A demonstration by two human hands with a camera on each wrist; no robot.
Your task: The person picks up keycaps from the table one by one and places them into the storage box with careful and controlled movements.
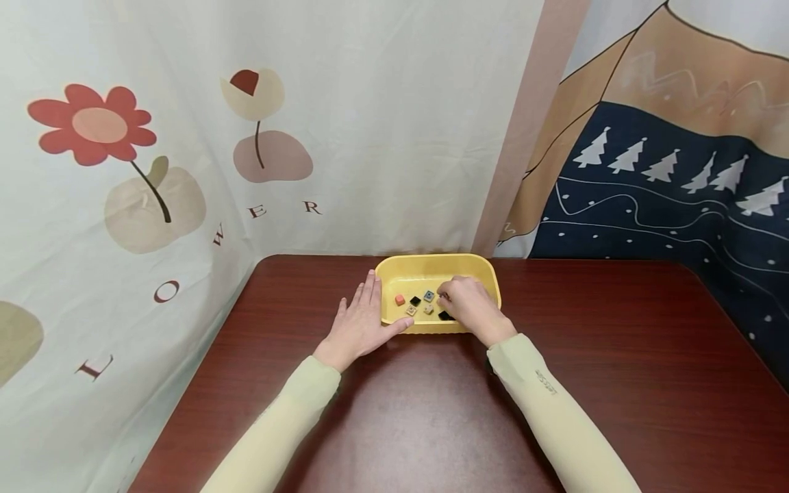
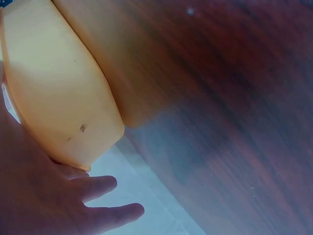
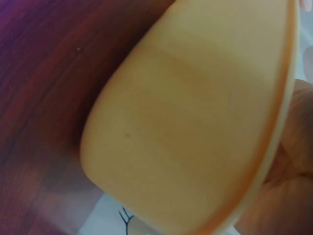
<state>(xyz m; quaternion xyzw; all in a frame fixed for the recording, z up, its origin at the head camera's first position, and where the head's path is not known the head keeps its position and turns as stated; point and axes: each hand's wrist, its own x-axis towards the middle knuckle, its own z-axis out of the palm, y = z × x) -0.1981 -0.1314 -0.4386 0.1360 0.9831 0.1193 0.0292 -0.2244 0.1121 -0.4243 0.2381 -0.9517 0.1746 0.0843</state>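
Observation:
A yellow plastic basin (image 1: pixel 487 272) stands at the table's far edge. Small square pieces like keycaps lie on its floor: a pink one (image 1: pixel 400 300), a blue one (image 1: pixel 429 296), black ones (image 1: pixel 416 301) and beige ones (image 1: pixel 428 310). My left hand (image 1: pixel 359 325) rests along the basin's left rim, fingers straight and thumb over the near rim. Reaching over the near right rim, my right hand (image 1: pixel 470 301) has its fingers curled down among the pieces, pinching a small dark piece mostly hidden by the fingertips. Both wrist views show the basin's outer wall (image 2: pixel 63 83).
The dark red wooden table (image 1: pixel 394 411) extends in front of the basin and to both sides. Directly behind it hangs a curtain (image 1: pixel 394 137) printed with flowers and letters, with a navy tree pattern on the right. Pale green sleeves (image 1: pixel 536 383) cover both forearms.

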